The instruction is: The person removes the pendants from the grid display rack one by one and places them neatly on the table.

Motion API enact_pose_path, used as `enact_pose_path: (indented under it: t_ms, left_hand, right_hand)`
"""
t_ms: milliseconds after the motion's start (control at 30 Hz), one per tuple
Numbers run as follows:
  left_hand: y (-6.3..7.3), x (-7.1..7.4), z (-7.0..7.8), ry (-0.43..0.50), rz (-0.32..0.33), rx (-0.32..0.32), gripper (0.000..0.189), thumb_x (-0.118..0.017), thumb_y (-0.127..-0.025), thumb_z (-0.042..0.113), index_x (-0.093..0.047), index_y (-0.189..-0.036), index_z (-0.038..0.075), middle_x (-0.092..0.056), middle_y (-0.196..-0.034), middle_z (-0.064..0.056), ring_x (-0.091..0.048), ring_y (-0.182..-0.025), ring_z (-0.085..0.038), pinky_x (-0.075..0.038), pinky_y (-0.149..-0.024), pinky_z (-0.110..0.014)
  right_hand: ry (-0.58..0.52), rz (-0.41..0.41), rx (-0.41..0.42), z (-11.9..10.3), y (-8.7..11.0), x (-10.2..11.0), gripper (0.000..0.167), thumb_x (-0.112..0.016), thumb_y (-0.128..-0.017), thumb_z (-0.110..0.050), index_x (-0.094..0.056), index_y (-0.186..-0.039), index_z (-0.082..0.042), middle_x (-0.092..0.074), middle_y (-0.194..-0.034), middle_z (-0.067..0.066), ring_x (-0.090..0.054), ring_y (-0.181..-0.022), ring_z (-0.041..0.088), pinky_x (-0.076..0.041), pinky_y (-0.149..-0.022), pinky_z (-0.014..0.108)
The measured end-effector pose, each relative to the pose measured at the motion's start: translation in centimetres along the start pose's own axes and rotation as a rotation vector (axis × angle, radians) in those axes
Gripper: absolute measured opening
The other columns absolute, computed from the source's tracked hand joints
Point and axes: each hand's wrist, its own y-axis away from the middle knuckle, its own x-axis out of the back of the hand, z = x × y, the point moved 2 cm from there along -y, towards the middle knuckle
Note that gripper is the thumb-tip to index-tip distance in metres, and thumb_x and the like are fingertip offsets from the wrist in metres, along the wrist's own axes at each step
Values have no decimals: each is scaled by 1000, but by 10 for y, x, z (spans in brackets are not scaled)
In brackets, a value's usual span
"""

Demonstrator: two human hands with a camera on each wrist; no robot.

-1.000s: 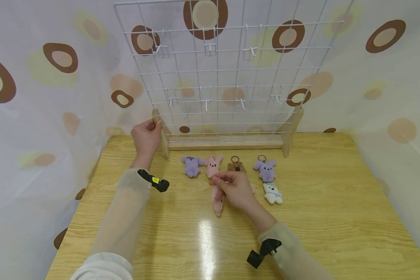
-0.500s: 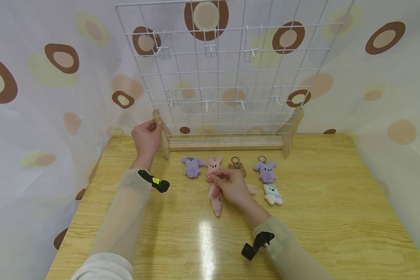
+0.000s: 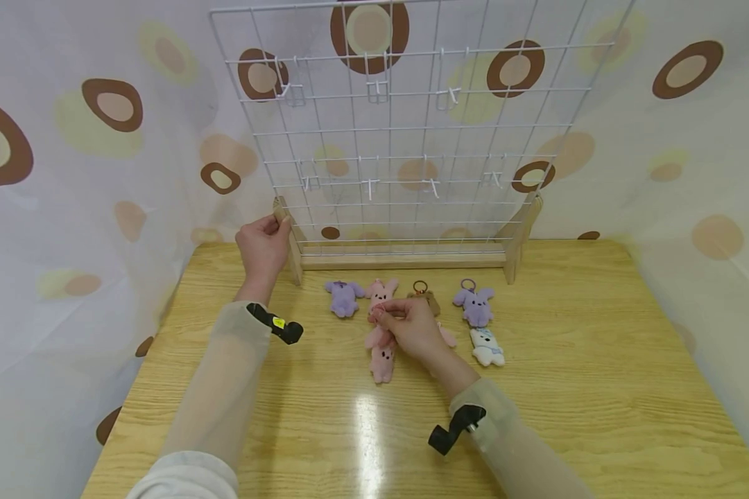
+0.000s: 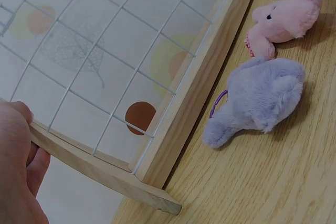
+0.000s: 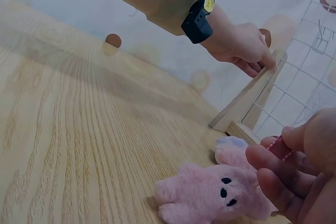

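Observation:
My left hand (image 3: 263,251) grips the left wooden upright (image 3: 293,253) of the stand, its thumb and fingers on either side of the wood. My right hand (image 3: 415,329) pinches the pink bead chain (image 5: 275,141) of a pink plush keychain (image 3: 383,364) between thumb and fingers. That plush's dark eyes and nose show in the right wrist view, and its upper part is partly covered by the fingers. Just behind the right hand lies a second pink plush keychain (image 3: 381,291). A brown bear keychain (image 3: 434,303) is partly hidden by the same hand.
A white wire grid (image 3: 387,128) with several white hooks (image 3: 369,188) rises from the wooden stand at the back of the table (image 3: 568,388). Two purple plush keychains, left (image 3: 345,299) and right (image 3: 474,308), lie before it, plus a white one (image 3: 487,348). Another pink piece (image 3: 447,337) shows beside the right hand.
My right hand has shifted slightly left, and the pink plush has turned from its side so that its face shows. The left hand stays on the upright.

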Motion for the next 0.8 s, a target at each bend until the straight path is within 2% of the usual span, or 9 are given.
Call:
enact_pose_path:
  t_ms: [333,800]
  left_hand:
    - [0,0,0,-11,3,-2,24,-73,-102,21,-82,-114,1,-79,-104,-15,-78,-95,-22,-62,-80,-35]
    - [-1,-1,-1,4,9,-13,24,-74,-101,20,-82,-112,0,-79,-102,-15,-78,-93,-22,-61,-76,-29]
  right_hand:
    - [-20,-12,-9,1,0,3,23,-65,-106,-7,-73,-120,9,-75,-111,27,-68,-58,14,-55,-53,24]
    - [-13,-6,-55,4,-2,4,19,-66,-103,-2,-75,-120,4,-75,-112,26,-68,-58,16,-56,-55,26]
